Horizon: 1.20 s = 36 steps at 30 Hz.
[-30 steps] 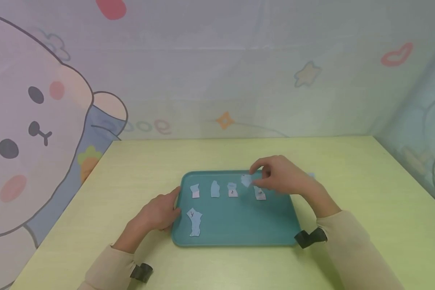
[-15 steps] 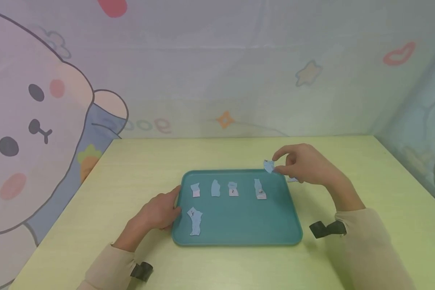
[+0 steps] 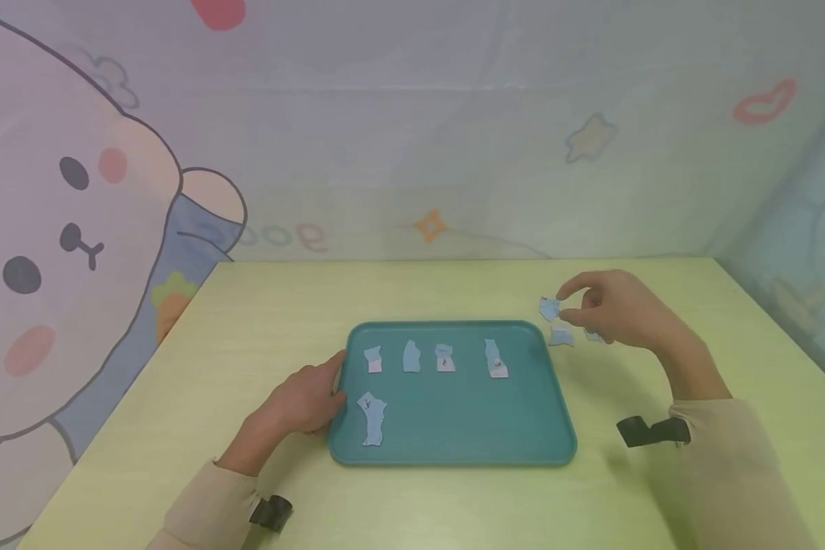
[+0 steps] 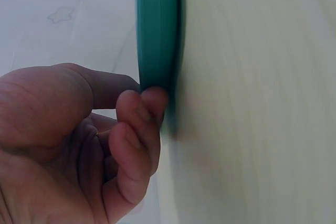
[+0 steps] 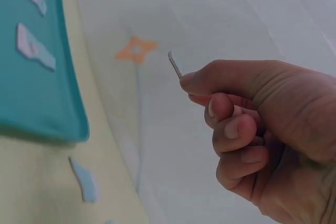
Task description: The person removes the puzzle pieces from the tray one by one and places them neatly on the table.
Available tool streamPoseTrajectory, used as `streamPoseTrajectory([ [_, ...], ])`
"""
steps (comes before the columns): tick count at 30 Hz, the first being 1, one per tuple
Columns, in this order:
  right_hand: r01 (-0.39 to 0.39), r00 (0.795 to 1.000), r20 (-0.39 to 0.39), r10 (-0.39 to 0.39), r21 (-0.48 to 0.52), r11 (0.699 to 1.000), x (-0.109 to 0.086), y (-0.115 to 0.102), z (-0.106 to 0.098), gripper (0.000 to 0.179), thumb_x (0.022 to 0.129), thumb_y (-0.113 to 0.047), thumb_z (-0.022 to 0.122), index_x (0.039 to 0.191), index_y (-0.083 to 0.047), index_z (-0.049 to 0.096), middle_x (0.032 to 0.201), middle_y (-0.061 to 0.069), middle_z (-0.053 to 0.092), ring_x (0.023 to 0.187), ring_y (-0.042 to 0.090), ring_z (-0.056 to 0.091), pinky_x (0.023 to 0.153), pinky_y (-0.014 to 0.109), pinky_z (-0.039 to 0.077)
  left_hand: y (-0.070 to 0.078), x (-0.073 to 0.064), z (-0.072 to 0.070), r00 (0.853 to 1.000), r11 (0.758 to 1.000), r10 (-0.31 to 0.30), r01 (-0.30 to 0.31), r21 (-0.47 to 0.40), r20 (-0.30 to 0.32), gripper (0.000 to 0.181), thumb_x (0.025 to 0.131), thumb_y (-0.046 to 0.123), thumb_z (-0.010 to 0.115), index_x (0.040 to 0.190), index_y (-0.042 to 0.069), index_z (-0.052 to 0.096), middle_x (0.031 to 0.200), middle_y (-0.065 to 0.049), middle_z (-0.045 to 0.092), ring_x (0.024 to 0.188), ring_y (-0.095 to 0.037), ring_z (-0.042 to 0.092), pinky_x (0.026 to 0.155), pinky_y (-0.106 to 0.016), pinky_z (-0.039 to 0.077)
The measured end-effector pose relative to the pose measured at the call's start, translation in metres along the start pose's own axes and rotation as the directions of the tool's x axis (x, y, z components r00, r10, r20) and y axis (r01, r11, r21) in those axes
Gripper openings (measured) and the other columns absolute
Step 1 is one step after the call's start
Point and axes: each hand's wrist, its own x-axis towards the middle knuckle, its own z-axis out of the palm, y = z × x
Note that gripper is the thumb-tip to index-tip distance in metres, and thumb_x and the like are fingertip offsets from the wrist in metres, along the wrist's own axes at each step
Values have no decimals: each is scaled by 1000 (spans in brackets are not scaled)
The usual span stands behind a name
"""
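My right hand pinches a small torn light-blue paper piece between thumb and forefinger. It is above the table, past the tray's far right corner. In the right wrist view the piece is seen edge-on. My left hand grips the left rim of the green tray, with thumb and fingertips at its edge in the left wrist view. Along the tray's back lie several torn pieces, among them a long one at the right. A larger piece lies at the front left.
A loose blue scrap lies on the pale yellow table just beyond the tray's right rim. Another scrap is partly hidden beneath the right hand. A printed cloth backdrop hangs behind the table.
My right hand has carried the pinched paper piece from over the tray's back right to beyond its right corner, uncovering the scraps there. The left hand has stayed at the tray rim.
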Motion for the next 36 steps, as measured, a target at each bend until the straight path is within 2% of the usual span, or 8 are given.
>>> streamPoseTrajectory([
  [7, -16, 1000, 0, 16, -37, 999, -10, 32, -4, 33, 100, -24, 70, 129, -8, 70, 65, 0, 56, 52, 16, 50, 59, 33, 43, 1, 1, 0, 1000, 1000, 8, -8, 17, -1, 69, 104, 10, 52, 165, -5, 23, 68, -6, 60, 48, -13, 56, 52, -27, 42],
  [13, -38, 999, -9, 38, -28, 999, -14, 53, -7, 37, 101, -28, 70, 130, -5, 68, 64, -1, 55, 52, 15, 50, 58, 33, 43, -1, 0, -1, 1000, 1000, 8, -8, 15, -8, 68, 104, 10, 52, 164, -6, 24, 66, -6, 60, 49, -13, 55, 53, -28, 43],
  [25, -72, 997, -12, 72, -17, 997, -14, 81, -10, 39, 101, -28, 69, 132, -3, 67, 64, -1, 54, 54, 15, 49, 60, 33, 45, -2, 0, 1, 1000, 1000, 25, -25, -3, -12, 68, 103, 9, 51, 163, -7, 24, 62, -5, 58, 47, -13, 53, 51, -28, 42],
  [36, -90, 996, -21, 89, -39, 995, -18, 92, -11, 41, 103, -27, 67, 133, 2, 66, 67, 1, 56, 55, 16, 50, 59, 33, 44, -1, 1, 1, 1000, 1000, 22, -22, 5, -9, 69, 103, 8, 51, 164, -7, 24, 63, -6, 59, 47, -14, 55, 52, -28, 43],
])
